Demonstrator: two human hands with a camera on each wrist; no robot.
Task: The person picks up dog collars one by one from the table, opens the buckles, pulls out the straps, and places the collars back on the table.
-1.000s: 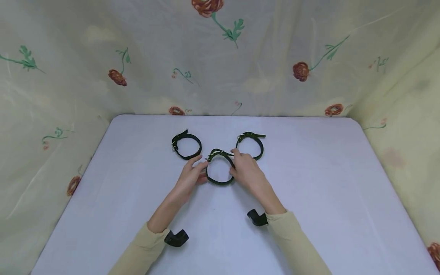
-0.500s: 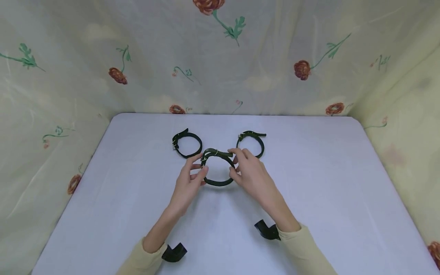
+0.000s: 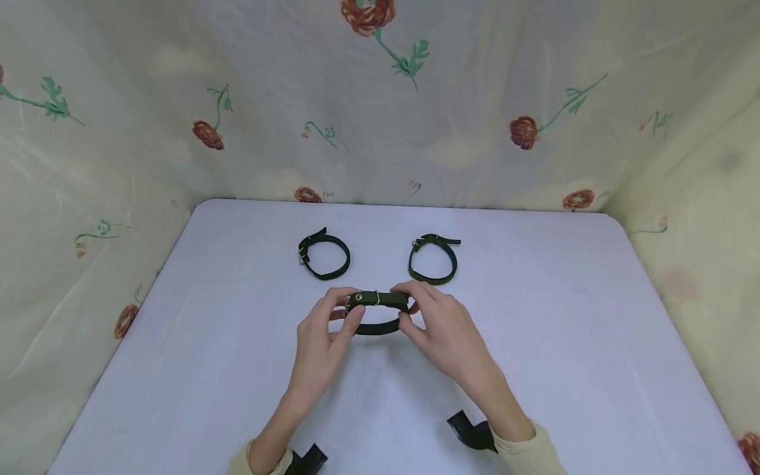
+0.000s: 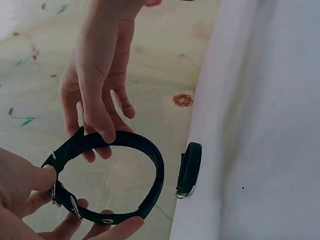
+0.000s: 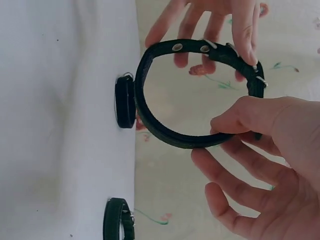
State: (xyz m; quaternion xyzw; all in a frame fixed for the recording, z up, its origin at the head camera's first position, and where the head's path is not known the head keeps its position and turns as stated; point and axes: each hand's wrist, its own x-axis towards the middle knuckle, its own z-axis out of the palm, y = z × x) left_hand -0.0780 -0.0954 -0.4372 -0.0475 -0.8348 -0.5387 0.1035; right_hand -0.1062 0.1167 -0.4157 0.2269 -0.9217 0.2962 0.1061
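Between my two hands a dark green buckled collar (image 3: 380,327), the kind made for a pet, is held raised and tilted above the table. My left hand (image 3: 320,336) pinches it at the buckle side, thumb in front and fingers behind. On the opposite side my right hand (image 3: 448,333) pinches the band near the strap's loose end. The right wrist view shows metal eyelets and the buckle on this collar (image 5: 170,137), its loop closed. In the left wrist view the thumb of my left hand (image 4: 17,192) presses beside the metal buckle.
Two similar collars lie looped on the white table (image 3: 564,316): one collar (image 3: 326,275) at the back left, another collar (image 3: 454,262) at the back right. Black wrist pieces (image 3: 472,433) stick out from both sleeves. A flowered curtain (image 3: 463,86) encloses the table's back and sides.
The collar has risen from the table, tilted so its buckled strap faces me, and come nearer with both hands. My left thumb has moved onto its front. The other two collars stay put.
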